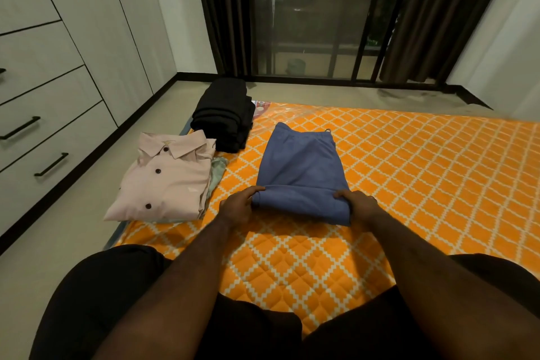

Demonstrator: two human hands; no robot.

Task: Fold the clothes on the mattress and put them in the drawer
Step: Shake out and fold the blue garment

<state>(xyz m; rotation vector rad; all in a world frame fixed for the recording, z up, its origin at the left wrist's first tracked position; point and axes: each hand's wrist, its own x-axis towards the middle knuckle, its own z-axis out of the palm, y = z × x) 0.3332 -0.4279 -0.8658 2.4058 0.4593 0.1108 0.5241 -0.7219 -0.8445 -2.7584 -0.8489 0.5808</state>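
Observation:
A blue garment (301, 166) lies flat in the middle of the orange patterned mattress (423, 172), with its near end folded up into a thick roll. My left hand (238, 204) grips the left end of that roll and my right hand (358, 203) grips the right end. A folded pale pink button shirt (166, 181) rests on a small pile at the mattress's left edge, a light green piece showing under it. Behind it sits a stack of folded black clothes (226, 117). White drawers with black handles (43, 137) line the left wall.
Tall white wardrobe doors (96, 9) stand above and beside the drawers. A strip of beige floor (73, 213) runs between mattress and drawers. Dark curtains and a glass door (315, 14) fill the far wall. My knees in black shorts rest at the mattress's near edge.

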